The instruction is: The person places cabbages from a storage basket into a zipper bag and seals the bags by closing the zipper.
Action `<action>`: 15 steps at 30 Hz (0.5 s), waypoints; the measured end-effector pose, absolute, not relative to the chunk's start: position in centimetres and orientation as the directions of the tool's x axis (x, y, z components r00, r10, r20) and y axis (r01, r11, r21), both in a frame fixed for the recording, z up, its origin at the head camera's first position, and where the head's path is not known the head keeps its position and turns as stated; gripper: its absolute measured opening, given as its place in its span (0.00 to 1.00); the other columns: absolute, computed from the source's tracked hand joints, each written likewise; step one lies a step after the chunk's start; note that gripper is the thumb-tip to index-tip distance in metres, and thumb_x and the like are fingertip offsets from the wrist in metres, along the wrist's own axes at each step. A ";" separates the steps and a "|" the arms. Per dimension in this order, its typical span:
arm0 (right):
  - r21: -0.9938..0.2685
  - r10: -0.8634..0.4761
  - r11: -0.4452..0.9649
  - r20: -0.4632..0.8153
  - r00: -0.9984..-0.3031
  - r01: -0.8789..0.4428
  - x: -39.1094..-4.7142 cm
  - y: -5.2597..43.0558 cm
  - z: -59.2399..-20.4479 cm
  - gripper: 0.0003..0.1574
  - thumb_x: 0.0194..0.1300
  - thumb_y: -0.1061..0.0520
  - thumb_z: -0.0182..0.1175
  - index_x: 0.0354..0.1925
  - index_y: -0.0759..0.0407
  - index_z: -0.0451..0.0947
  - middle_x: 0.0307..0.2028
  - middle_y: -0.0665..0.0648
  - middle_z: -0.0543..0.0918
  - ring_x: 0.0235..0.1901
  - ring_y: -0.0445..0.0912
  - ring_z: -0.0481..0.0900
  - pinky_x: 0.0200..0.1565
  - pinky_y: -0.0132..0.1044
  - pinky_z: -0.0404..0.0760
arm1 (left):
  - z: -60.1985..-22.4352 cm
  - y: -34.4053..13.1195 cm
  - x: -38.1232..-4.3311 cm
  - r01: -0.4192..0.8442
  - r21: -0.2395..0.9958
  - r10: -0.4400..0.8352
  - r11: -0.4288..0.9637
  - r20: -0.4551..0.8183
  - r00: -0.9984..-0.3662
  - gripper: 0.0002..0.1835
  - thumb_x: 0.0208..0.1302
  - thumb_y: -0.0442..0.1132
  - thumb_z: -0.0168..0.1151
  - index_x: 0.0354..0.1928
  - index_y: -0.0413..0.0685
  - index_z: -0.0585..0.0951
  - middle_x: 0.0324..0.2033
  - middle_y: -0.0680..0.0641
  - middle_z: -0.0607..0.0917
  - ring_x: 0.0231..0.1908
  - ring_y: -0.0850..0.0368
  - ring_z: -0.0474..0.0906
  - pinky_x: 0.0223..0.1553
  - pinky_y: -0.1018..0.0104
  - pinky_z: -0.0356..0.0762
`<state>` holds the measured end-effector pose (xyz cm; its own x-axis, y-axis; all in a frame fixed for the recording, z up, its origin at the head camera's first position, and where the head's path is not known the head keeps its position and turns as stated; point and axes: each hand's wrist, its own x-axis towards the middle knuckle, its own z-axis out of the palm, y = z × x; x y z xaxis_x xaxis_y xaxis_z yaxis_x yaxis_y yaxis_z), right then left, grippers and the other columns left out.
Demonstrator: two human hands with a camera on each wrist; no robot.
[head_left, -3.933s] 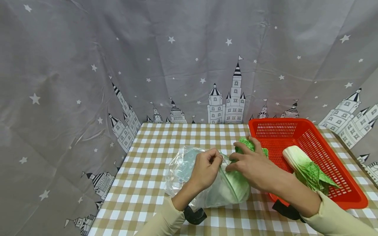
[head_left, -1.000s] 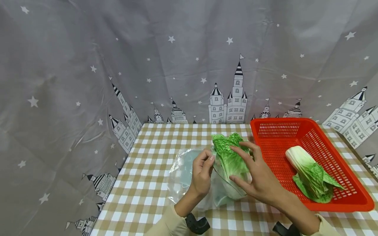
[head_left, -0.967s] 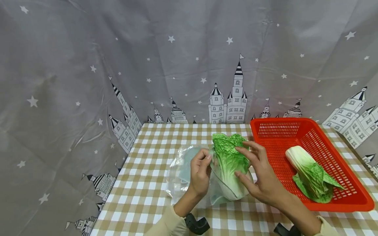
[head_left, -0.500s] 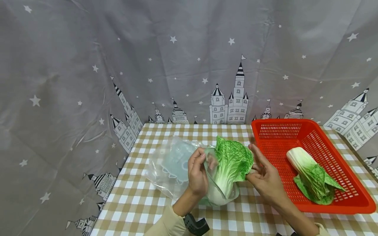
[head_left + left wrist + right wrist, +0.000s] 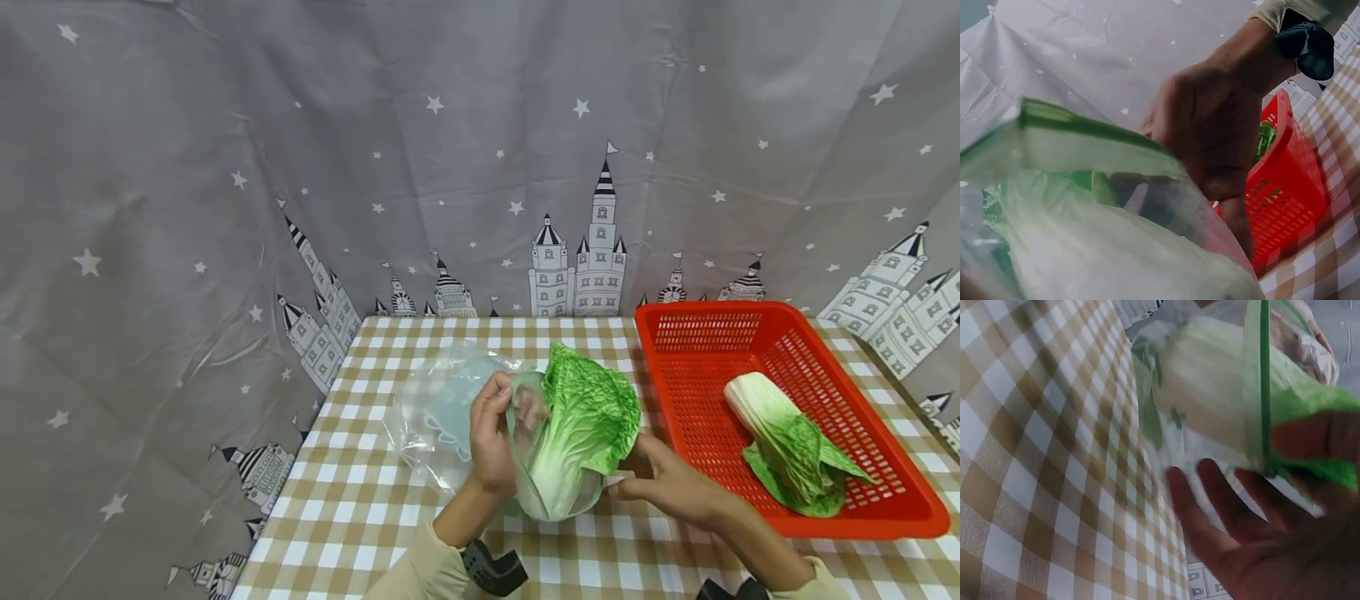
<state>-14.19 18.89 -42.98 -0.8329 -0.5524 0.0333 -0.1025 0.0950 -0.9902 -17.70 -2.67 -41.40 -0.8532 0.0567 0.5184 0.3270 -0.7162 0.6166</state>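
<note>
A napa cabbage (image 5: 588, 408) stands tilted, base down, inside a clear zip bag (image 5: 1197, 406) with a green zip strip; its leafy top sticks out of the mouth. My left hand (image 5: 492, 446) pinches the left side of the bag's rim, some fingers showing through the plastic. On the other side is my right hand (image 5: 671, 485), below the leaves at the bag's right edge. In the right wrist view its fingers (image 5: 1225, 506) are spread along the bag, with the thumb near the zip strip. Whether they touch the plastic is unclear.
To the right, a red plastic basket (image 5: 930, 512) holds a second napa cabbage (image 5: 795, 446). Left of the bag, more clear plastic bags (image 5: 442, 400) lie on the checked tablecloth (image 5: 337, 500). Behind the table hangs a grey curtain (image 5: 450, 167) with castles and stars.
The cabbage, leaves first seen near the right hand, now sits upright with its base lower in the bag. My right hand has moved from over the leaves down to the bag's right side.
</note>
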 end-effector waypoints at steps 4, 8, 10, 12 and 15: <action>-0.994 -0.521 0.026 0.075 -0.850 -0.104 -14.5 18.7 -43.0 0.35 0.63 0.72 0.56 0.66 0.75 0.57 0.54 0.72 0.74 0.48 0.56 0.80 0.46 0.49 0.81 | -41.4 -2.8 -17.8 0.300 0.589 0.066 -0.750 0.518 -0.853 0.17 0.69 0.28 0.27 0.28 0.48 0.65 0.22 0.52 0.66 0.22 0.61 0.63 0.33 0.70 0.68; -0.993 -0.447 -0.013 0.108 -0.888 -0.115 -14.8 18.1 -43.1 0.32 0.62 0.74 0.56 0.63 0.77 0.60 0.48 0.72 0.77 0.41 0.55 0.83 0.39 0.52 0.83 | -41.4 -2.7 -17.7 0.291 0.582 0.072 -0.760 0.521 -0.851 0.17 0.68 0.27 0.27 0.28 0.48 0.65 0.22 0.52 0.66 0.22 0.60 0.63 0.33 0.70 0.69; -0.993 -0.423 -0.012 0.112 -0.899 -0.118 -14.7 17.9 -43.1 0.32 0.58 0.75 0.58 0.61 0.78 0.61 0.45 0.72 0.78 0.38 0.56 0.83 0.37 0.52 0.83 | -41.5 -2.7 -17.8 0.287 0.578 0.072 -0.764 0.518 -0.852 0.17 0.68 0.27 0.27 0.27 0.48 0.65 0.22 0.52 0.65 0.22 0.60 0.63 0.33 0.70 0.68; -0.991 -0.387 0.034 0.103 -0.916 -0.126 -14.7 17.8 -42.9 0.33 0.53 0.76 0.61 0.58 0.77 0.65 0.43 0.70 0.79 0.36 0.55 0.83 0.36 0.50 0.84 | -41.6 -2.6 -17.8 0.295 0.593 0.075 -0.749 0.518 -0.852 0.16 0.69 0.27 0.28 0.27 0.48 0.64 0.22 0.52 0.65 0.22 0.60 0.63 0.32 0.71 0.67; -0.981 -0.290 0.132 0.096 -0.952 -0.139 -14.6 17.5 -42.2 0.33 0.47 0.76 0.64 0.54 0.74 0.70 0.38 0.65 0.81 0.32 0.52 0.82 0.32 0.47 0.84 | -41.6 -2.7 -18.1 0.364 0.659 0.058 -0.658 0.526 -0.848 0.14 0.68 0.28 0.31 0.26 0.46 0.62 0.21 0.52 0.65 0.22 0.60 0.63 0.30 0.72 0.66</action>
<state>-14.65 17.49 -42.21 -0.9523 -0.2897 0.0961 -0.1391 0.1316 -0.9815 -18.14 -2.75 -41.59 -0.8485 0.0580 0.5261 0.3638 -0.6580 0.6593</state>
